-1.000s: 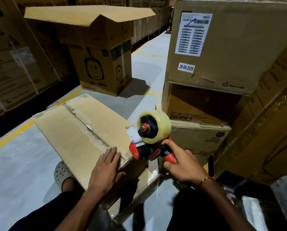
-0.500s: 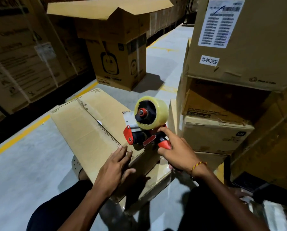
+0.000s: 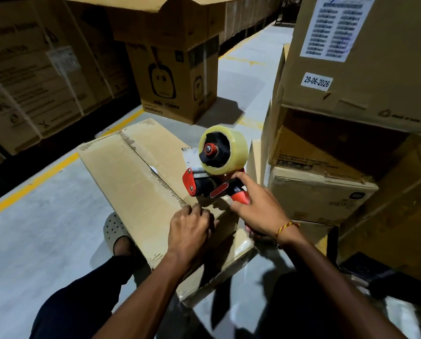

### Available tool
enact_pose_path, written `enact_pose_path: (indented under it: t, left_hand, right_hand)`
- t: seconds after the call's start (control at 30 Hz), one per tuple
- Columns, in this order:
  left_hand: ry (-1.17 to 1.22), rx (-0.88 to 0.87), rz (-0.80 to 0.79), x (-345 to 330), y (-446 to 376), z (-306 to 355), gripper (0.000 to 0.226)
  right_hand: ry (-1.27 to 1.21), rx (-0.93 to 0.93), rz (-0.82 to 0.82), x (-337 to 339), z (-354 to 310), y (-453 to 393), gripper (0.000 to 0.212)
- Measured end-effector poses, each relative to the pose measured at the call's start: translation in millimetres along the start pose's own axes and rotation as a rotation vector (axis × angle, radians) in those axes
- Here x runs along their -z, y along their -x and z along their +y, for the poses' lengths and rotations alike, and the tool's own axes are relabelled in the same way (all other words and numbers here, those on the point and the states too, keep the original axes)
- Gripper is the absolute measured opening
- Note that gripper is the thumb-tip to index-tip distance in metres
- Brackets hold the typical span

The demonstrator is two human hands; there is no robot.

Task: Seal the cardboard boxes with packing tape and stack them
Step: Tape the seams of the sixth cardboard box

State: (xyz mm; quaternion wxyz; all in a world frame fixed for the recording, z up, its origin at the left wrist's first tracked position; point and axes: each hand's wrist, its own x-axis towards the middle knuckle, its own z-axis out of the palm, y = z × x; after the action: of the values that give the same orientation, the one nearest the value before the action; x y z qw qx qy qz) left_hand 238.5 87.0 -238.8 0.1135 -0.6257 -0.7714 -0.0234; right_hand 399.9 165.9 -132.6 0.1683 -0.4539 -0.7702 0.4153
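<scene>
Perforated sandal [image 3: 113,228] on grey floor [image 3: 33,241], yellow line [image 3: 33,182].

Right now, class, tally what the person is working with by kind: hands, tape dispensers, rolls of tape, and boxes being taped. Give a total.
Hands: 2, left hand and right hand
Tape dispensers: 1, red dispenser
Tape rolls: 1, clear roll
Boxes being taped: 1, flat box
Total: 5

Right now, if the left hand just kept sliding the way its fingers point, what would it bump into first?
Probably the tape dispenser: the left hand lies on the box pointing along the seam, and the dispenser sits just ahead, though depth is unclear.
</scene>
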Motion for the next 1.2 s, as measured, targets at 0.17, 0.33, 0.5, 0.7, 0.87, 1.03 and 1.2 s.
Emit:
enact_pose_path:
  t: [0.17,0.33,0.5,0.7,0.87,1.03,1.2]
  left_hand:
    - [0.060,0.042,0.017,0,-3,1,0.045]
    - [0.387,-0.019,-0.008,-5,16,-26,0.044]
    - [0.400,0.043,-0.194,-2,24,-52,0.081]
    - [0.321,0.200,-0.291,-6,0,-58,0.082]
    - [0.268,0.231,-0.312,-14,-15,-58,0.082]
    - [0.241,0.225,-0.349,-15,-12,-57,0.077]
    - [0.285,0.132,-0.326,-8,6,-62,0.072]
  right_hand:
    - [-0.011,0.005,0.009,-1,7,-2,0.055]
    - [-0.072,0.012,0.028,-9,18,-9,0.056]
    - [-0.031,0.041,0.072,-21,22,-27,0.055]
    - [-0.083,0.041,0.054,-30,27,-51,0.053]
    - [-0.092,0.010,0.029,-33,34,-63,0.054]
    - [-0.019,-0.004,0.025,-29,32,-64,0.052]
    - [0.015,0.013,-0.018,-9,31,-42,0.054]
